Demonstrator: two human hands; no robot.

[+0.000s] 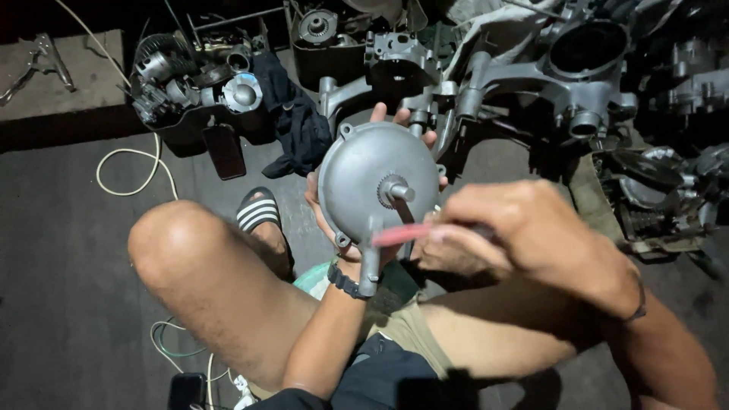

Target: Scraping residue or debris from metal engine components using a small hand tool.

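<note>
A dark tub [190, 125] is seen on the floor at upper left, piled with grey metal engine parts [228, 83]; a second dark container [326, 64] stands just right of it, with a round metal part [317, 26] resting on top. A dark cloth [296, 125] is draped between the two.

The floor [68, 250] is dark, bare concrete, dimly lit. A pale cable [125, 163] is looped over it at left, thinner wires [178, 349] are curled at bottom left. Large grey engine casings [577, 68] are heaped along the top right. A flat dark red rectangular object [225, 150] is leaned against the tub; any label cannot be made out.

A round grey metal cover [372, 186] with a central toothed shaft is held upright above the knees, cupped from behind by the left hand [323, 209], fingers curled round its rim. A red-handled tool [406, 233] is pinched in the closed right hand [524, 231], its tip at the cover's lower face. A striped sandal [257, 211] is worn below.
</note>
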